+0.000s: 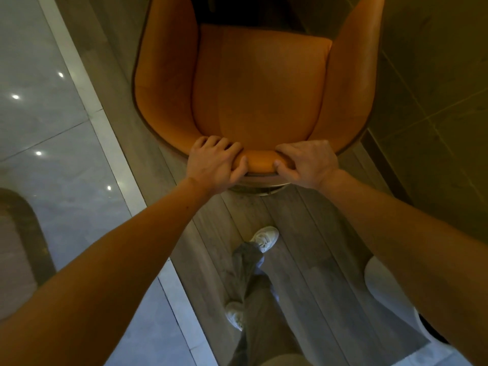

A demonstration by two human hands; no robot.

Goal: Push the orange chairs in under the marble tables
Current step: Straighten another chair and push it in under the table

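You stand right behind the orange chair [261, 88], looking down into its seat. Both grips are on the top edge of the backrest [260, 161]. Your left grip [214, 165] is curled over the rim, with the fingers inside the shell and the thumb on the padded top. Your right grip [307, 165] clasps the same rim just beside it in the same way (a short bare stretch of orange padding shows between the two thumbs). Both arms reach out nearly straight.

The chair stands on a strip of wooden floor [303, 260]. Pale glossy tiles [39, 114] run along its left side, and a dark greenish stone surface [435, 101] lies close to its right arm; you cannot tell from here whether that surface is a tabletop. The front edge of the seat meets deep shadow at the top of the view. Below your arms your feet are staggered on the boards, one white shoe [265, 237] ahead and a second white shoe [235, 314] behind.
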